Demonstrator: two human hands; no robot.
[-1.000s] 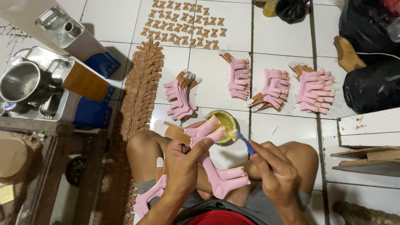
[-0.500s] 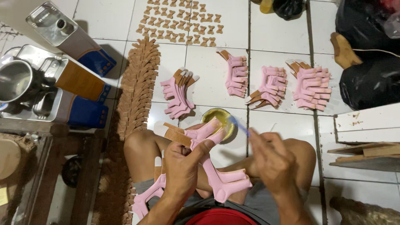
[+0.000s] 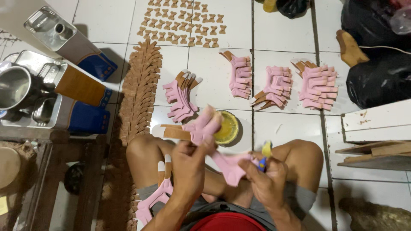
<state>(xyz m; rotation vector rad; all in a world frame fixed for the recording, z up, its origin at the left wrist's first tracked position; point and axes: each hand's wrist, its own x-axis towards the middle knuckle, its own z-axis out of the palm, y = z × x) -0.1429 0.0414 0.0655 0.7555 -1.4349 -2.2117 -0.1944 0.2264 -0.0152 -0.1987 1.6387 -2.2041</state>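
Head view: white tiled floor (image 3: 282, 38), pink straps (image 3: 317, 83).

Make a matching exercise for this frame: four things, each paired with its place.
1. pink strap piece
2. brush
3. yellow glue bowl
4. small tan cut-outs

A. on the tile in front of the knees
B. in the right hand
C. in rows at the top of the floor
D. in the left hand

Pairs: 1-D, 2-B, 3-A, 4-C

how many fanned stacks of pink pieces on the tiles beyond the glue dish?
4: one left stack above the dish, a second stack mid-floor, a third stack, a fourth stack far right. More lie on the lap.
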